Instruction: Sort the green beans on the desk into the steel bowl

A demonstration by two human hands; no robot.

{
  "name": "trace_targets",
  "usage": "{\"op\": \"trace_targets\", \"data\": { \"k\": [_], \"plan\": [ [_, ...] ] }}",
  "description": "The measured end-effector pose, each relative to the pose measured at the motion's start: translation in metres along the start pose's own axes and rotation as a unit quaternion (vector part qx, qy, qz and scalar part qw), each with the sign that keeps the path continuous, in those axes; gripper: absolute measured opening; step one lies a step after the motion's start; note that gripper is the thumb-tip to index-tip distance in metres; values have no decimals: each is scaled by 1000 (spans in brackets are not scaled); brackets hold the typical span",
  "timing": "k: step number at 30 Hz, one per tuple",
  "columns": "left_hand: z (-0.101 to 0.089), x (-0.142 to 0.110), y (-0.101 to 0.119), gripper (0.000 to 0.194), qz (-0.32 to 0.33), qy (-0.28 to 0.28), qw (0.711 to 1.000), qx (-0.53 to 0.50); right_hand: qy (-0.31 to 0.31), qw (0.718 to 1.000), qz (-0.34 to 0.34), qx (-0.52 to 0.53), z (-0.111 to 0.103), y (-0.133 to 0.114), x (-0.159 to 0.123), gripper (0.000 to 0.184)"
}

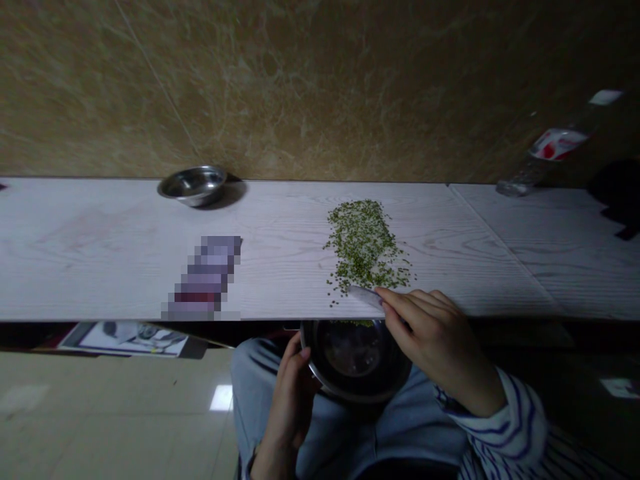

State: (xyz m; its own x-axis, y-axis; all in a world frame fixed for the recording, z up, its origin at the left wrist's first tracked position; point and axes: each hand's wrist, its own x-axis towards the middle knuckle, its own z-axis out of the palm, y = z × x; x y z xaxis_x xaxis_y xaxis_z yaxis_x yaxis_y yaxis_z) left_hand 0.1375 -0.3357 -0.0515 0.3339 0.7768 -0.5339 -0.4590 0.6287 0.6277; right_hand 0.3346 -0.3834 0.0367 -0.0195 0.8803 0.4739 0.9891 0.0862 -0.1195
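Note:
Small green beans point(364, 243) lie scattered in a patch on the white wood-grain table point(280, 267), thickest toward its front side. My right hand point(435, 330) is closed on a flat, pale grey, blade-like piece point(365, 297), whose exact kind I cannot make out. Its tip rests at the near edge of the beans. Below the table's front edge, my left hand point(293, 387) grips the left rim of a metal bowl point(357, 393) above my lap. A few green beans show inside the bowl at its far side; the tabletop hides part of it.
A small metal bowl point(194, 187) stands at the back left. A blurred-out, pixelated flat item point(205, 279) lies at the front left. Toward the right are a clear plastic bottle point(553, 147) and a dark object point(617, 197). A marbled wall point(300, 87) rises behind the table.

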Motion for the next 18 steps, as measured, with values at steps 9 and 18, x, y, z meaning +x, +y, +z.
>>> {"op": "trace_targets", "data": {
  "k": [9, 18],
  "plan": [
    [-3, 2, -1, 41, -2, -4, 1000, -7, 1, 1000, -1, -4, 3, -1, 5, 25],
    [-3, 1, 3, 43, -3, 6, 1000, -4, -8, 1000, -4, 15, 3, -5, 5, 26]
  ]
}}
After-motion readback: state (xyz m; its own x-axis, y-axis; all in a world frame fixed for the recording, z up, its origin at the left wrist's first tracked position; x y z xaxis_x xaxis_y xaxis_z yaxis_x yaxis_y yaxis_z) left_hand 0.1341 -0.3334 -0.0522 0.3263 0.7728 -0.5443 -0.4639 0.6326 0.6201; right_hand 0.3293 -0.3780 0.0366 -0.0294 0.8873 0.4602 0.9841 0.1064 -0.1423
